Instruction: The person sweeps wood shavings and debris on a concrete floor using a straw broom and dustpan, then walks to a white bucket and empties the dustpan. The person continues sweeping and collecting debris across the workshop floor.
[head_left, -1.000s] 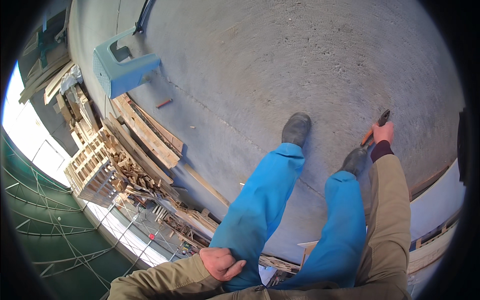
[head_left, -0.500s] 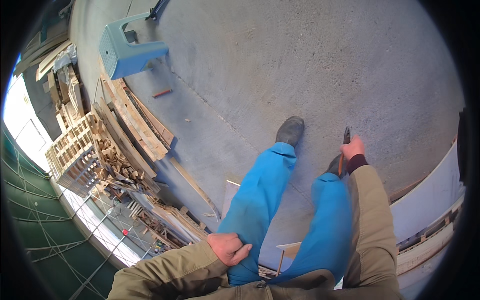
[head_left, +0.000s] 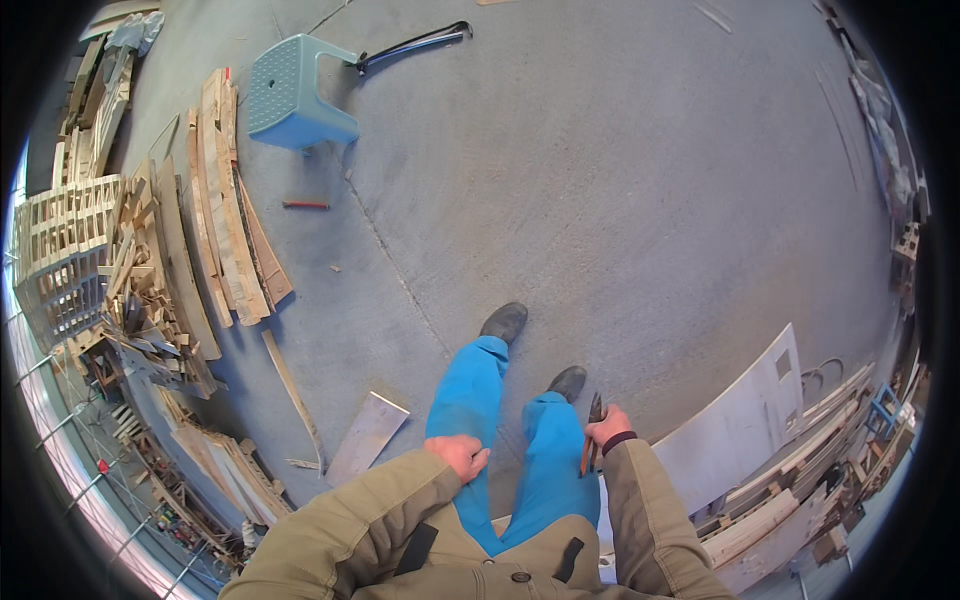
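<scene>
My right hand (head_left: 608, 428) is closed round a pair of pliers (head_left: 590, 440) beside my right leg. The pliers have a dark head pointing away from me and orange-red handles. Over my left thigh, my left hand (head_left: 462, 457) is curled into a loose fist, and no object shows in it. Its palm side is hidden. Both legs, in blue trousers (head_left: 465, 395), stand apart on the concrete floor, with dark shoes (head_left: 505, 321).
A pale blue stool (head_left: 285, 95) stands far left beside a long dark bar tool (head_left: 415, 42). Planks (head_left: 235, 220), a red stick-like thing (head_left: 306, 205), scrap wood (head_left: 140, 290) and a slatted crate (head_left: 65, 235) lie left. A whitish board (head_left: 730, 420) leans right; a smaller board (head_left: 368, 437) lies near-left.
My view has swung, bringing more of the right-hand boards and wood into sight. My right hand has drawn back nearer my body with the pliers. The left stays at my thigh.
</scene>
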